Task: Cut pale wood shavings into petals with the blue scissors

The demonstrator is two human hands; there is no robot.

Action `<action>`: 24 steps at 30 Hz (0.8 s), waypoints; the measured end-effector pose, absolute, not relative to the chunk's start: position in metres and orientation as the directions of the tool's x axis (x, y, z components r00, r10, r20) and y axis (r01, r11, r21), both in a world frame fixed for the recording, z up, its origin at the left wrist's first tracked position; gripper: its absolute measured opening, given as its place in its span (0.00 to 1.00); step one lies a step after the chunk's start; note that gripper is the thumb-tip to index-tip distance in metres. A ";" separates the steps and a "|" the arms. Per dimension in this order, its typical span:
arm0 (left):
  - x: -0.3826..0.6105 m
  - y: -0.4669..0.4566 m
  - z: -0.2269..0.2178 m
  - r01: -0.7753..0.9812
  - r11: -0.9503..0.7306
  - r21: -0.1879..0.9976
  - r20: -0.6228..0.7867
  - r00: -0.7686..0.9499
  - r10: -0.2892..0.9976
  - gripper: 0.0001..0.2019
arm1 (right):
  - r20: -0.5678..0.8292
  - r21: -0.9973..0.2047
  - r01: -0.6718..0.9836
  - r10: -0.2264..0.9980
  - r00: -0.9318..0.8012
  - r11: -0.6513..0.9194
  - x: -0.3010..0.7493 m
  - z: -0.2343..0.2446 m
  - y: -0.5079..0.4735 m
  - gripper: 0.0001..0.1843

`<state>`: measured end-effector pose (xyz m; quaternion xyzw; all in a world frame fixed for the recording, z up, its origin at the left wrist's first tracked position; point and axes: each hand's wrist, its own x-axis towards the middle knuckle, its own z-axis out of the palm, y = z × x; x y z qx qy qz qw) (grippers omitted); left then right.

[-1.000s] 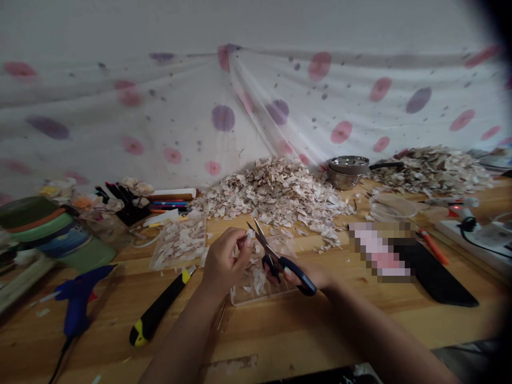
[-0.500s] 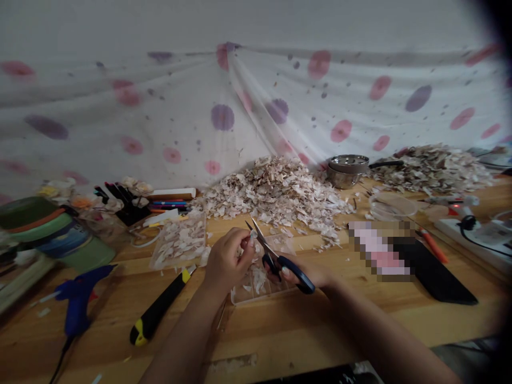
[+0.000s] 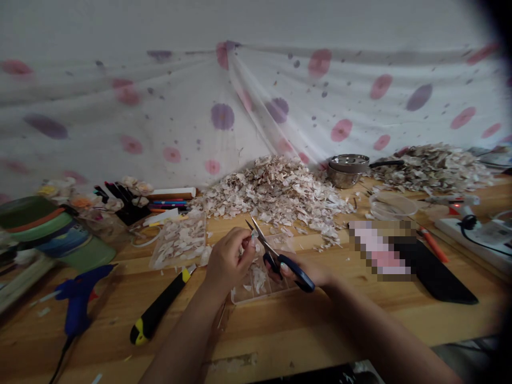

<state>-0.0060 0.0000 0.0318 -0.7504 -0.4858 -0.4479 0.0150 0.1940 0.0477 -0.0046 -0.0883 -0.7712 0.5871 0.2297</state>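
My left hand point(image 3: 230, 258) is closed, pinching a small pale flake point(image 3: 254, 234) like a dried petal between thumb and fingertips. Dark-handled scissors point(image 3: 270, 248) are gripped in my right hand point(image 3: 310, 268), fingers through the loops. Their blades point up and left, slightly parted, right beside the flake; whether they touch it I cannot tell. Beneath both hands lies a clear divided plastic tray point(image 3: 256, 300) with some pale flakes in it, partly hidden by the hands. A large heap of similar flakes point(image 3: 276, 186) rises behind.
Left of my hands are a utility knife point(image 3: 160, 306), a blue glue gun point(image 3: 80, 298) and another flake-filled tray point(image 3: 176, 242). Metal bowls point(image 3: 347, 173) and a second heap point(image 3: 436, 168) stand at the back right. Nearer are a black flat object point(image 3: 444, 274) and a power strip point(image 3: 472, 240).
My right thumb and the scissors have shifted up very slightly. The left hand keeps its pinch on the flake in nearly the same spot.
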 end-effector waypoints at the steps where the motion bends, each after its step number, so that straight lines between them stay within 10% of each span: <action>1: -0.006 0.000 0.032 0.741 -0.529 0.413 0.689 0.126 0.714 0.04 | 0.245 -0.950 -0.133 0.413 -0.877 0.282 0.194 -0.005 0.048 0.30; 24: -0.010 0.001 0.030 0.689 -0.548 0.473 0.691 0.095 0.716 0.03 | 0.250 -0.933 -0.084 0.463 -0.850 0.349 0.199 -0.005 0.052 0.25</action>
